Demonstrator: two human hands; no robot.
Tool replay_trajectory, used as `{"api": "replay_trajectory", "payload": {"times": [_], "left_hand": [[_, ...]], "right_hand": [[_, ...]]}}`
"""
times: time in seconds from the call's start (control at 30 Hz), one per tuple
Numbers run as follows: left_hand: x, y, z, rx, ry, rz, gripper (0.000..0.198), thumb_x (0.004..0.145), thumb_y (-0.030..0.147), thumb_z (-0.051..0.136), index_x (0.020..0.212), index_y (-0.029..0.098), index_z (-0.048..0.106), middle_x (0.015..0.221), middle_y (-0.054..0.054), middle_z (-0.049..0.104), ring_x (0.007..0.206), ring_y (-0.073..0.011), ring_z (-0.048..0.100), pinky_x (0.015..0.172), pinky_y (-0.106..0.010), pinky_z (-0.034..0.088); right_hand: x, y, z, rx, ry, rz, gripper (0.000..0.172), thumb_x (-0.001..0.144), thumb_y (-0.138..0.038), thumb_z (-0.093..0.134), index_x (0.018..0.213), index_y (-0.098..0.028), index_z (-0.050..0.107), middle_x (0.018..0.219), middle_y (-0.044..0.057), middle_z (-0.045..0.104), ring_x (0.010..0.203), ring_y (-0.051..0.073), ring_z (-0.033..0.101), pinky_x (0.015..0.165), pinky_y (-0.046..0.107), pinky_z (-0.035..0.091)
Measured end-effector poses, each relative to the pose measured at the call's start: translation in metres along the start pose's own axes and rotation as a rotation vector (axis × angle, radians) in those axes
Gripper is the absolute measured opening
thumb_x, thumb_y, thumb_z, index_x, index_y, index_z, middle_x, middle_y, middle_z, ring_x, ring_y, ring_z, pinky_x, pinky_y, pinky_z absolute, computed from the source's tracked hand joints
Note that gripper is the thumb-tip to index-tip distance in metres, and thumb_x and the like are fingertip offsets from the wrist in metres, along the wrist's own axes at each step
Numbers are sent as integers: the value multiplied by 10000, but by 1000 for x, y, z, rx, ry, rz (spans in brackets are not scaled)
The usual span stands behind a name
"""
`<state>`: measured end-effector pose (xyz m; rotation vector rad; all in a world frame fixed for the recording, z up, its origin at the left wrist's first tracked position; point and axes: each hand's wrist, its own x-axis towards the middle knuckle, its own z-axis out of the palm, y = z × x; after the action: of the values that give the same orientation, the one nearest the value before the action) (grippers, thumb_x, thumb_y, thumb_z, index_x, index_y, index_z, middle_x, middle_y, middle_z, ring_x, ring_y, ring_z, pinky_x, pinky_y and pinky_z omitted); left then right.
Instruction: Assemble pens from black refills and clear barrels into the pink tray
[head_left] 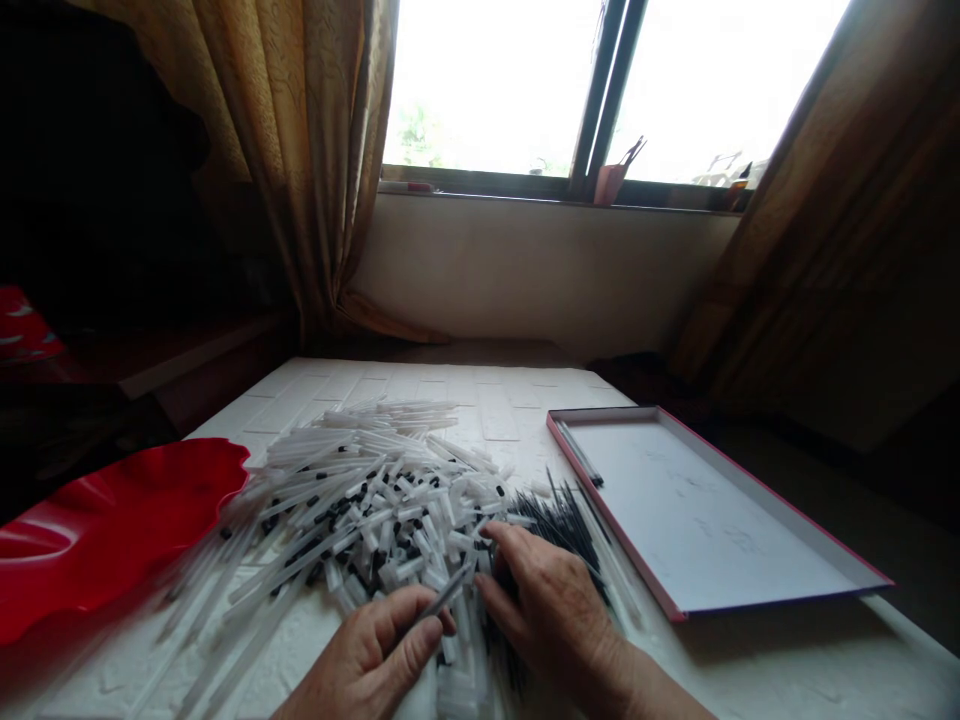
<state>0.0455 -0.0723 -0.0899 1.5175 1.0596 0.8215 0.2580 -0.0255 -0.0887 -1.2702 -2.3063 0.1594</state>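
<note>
My left hand (382,645) pinches a slim pen (451,588) between thumb and fingers, its greyish end pointing up and to the right. Just right of it, my right hand (559,595) reaches over the small parts, thumb and index finger apart with nothing visible between them; its other fingers are hidden. Under and beyond both hands lies a heap of translucent pen caps (431,535) mixed with small black plugs. Long clear pen barrels (330,450) fan out behind and to the left. Thin black refills (562,525) lie bunched beside my right hand.
A shallow pink-edged box lid (720,510) rests on the right, with a few pens (577,450) along its left wall. On the left is a red wavy-rimmed tray (120,530). Beyond the white brick-patterned tabletop (495,390) are curtains (300,150) and a window.
</note>
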Motion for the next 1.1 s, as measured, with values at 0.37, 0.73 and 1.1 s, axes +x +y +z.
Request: {"api": "replay_trajectory", "payload": {"times": [0.37, 0.73, 1.1], "left_hand": [[-1, -8, -3, 162, -15, 2, 477, 963, 604, 464, 927, 173, 667, 824, -29, 627, 791, -181, 576, 725, -234, 479], [0, -2, -4, 237, -26, 25, 538, 965, 646, 401, 884, 178, 653, 788, -29, 631, 760, -183, 590, 694, -228, 473], [0, -3, -3, 294, -43, 38, 496, 982, 591, 412, 894, 174, 667, 756, -20, 613, 720, -169, 585, 663, -210, 465]], "right_hand": [[2, -1, -10, 203, -131, 111, 429, 785, -102, 550, 1178, -188, 698, 990, 95, 752, 880, 262, 724, 788, 352, 542], [13, 8, -27, 1070, -100, 463, 211, 772, -375, 647, 841, -177, 622, 724, 1, 662, 560, 109, 514, 487, 208, 365], [13, 5, -28, 1204, -162, 632, 157, 703, -310, 652, 749, -160, 644, 540, -57, 547, 452, 53, 318, 455, 207, 179]]}}
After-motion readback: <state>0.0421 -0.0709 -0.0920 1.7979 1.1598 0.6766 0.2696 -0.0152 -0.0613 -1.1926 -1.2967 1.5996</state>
